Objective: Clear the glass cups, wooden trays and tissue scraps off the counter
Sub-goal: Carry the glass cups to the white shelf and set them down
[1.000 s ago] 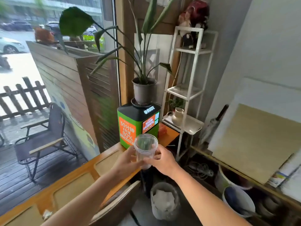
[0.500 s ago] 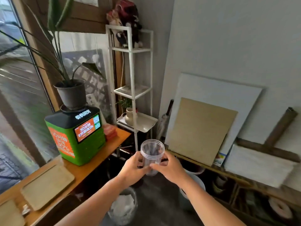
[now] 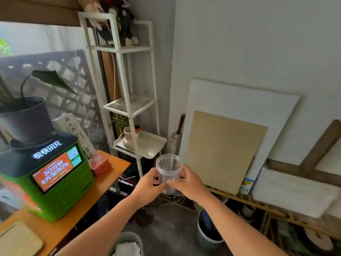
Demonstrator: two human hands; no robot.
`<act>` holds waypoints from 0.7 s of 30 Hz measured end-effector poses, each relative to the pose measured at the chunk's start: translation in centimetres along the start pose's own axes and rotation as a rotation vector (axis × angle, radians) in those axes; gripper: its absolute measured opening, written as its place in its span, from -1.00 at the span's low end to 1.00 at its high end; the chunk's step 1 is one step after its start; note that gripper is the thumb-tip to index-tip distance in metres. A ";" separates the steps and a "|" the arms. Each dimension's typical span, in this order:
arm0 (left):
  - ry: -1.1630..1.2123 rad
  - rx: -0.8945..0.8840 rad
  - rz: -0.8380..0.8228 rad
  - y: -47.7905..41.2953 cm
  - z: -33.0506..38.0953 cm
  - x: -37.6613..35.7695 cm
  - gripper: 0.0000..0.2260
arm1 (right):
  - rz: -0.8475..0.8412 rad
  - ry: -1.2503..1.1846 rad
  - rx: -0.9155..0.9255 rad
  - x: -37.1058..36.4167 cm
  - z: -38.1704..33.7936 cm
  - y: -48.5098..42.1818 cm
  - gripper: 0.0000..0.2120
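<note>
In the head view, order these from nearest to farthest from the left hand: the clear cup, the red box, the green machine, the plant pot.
1. Clear cup: held in the left hand.
2. Red box: left, on the counter end.
3. Green machine: further left.
4. Plant pot: on top of the machine.

Clear glass cup (image 3: 168, 168), upright and empty, held in mid-air between the left hand (image 3: 147, 187) and the right hand (image 3: 188, 184), fingers (image 3: 156, 187) wrapped around its lower half. Left of the cup: orange tabletop (image 3: 88, 196) carrying a green charging kiosk (image 3: 55, 182) with a potted plant (image 3: 25, 117) on top, and a wooden tray (image 3: 18, 239) at the near corner. Behind the cup: white shelf rack (image 3: 125, 89). Right of the cup: boards (image 3: 225, 150) leaning on the wall. Below the cup: a bin (image 3: 127, 242) on the floor.
</note>
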State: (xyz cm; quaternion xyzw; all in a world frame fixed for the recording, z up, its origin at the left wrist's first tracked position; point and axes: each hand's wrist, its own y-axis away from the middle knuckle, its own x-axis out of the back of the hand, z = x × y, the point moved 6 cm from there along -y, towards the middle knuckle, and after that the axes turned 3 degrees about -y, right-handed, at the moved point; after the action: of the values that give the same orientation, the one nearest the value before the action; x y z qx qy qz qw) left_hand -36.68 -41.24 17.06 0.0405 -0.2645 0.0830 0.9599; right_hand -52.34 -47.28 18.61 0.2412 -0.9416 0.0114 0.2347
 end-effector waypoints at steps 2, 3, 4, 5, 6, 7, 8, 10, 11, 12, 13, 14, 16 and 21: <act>0.027 0.021 -0.004 -3.7 -0.1 0.8 -0.47 | 0.001 0.025 -0.014 0.6 -0.2 -4.1 -0.49; 0.038 0.026 -0.002 -5.7 0.0 1.3 -0.47 | 0.003 0.040 -0.014 0.9 -0.5 -6.2 -0.50; 0.047 0.026 0.000 -7.6 0.1 1.9 -0.47 | 0.005 0.054 -0.010 1.2 -0.9 -8.4 -0.52; 0.056 0.025 0.004 -9.5 0.2 2.6 -0.47 | 0.006 0.061 -0.007 1.5 -1.2 -10.5 -0.52; 0.058 0.026 0.007 -11.3 0.1 3.2 -0.47 | 0.005 0.058 -0.004 1.6 -1.5 -12.5 -0.50; 0.049 0.030 0.011 -13.1 0.0 3.8 -0.47 | 0.006 0.047 -0.003 1.7 -1.6 -14.3 -0.48; 0.033 0.036 0.014 -14.6 -0.3 4.3 -0.47 | 0.010 0.035 -0.005 1.7 -1.6 -16.0 -0.46; 0.018 0.052 0.013 -17.4 -1.1 5.0 -0.45 | -0.002 0.020 -0.023 1.4 -1.2 -18.8 -0.45; 0.014 0.062 0.009 -18.4 -1.6 5.2 -0.44 | -0.019 0.017 -0.033 1.1 -1.0 -20.1 -0.44; 0.006 0.070 0.007 -19.5 -2.2 5.3 -0.43 | -0.039 0.015 -0.044 0.7 -0.8 -21.4 -0.43; -0.003 0.078 0.005 -20.5 -2.8 5.5 -0.43 | -0.056 0.015 -0.054 0.4 -0.5 -22.7 -0.42; -0.007 0.089 0.004 -21.6 -3.3 5.7 -0.43 | -0.069 0.017 -0.065 0.2 -0.3 -24.0 -0.39; 0.002 0.111 0.004 -23.8 -4.4 5.9 -0.42 | -0.092 0.029 -0.082 0.0 0.0 -26.7 -0.30; 0.036 0.214 0.041 -29.3 -8.0 5.8 -0.40 | -0.183 0.114 -0.086 -1.3 1.6 -33.8 -0.22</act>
State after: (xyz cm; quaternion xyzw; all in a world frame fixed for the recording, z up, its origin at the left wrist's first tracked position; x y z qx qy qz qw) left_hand -22.48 -68.26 12.18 0.1361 -0.2377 0.1312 0.9528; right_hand -36.47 -76.81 13.50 0.3149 -0.9004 -0.0369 0.2980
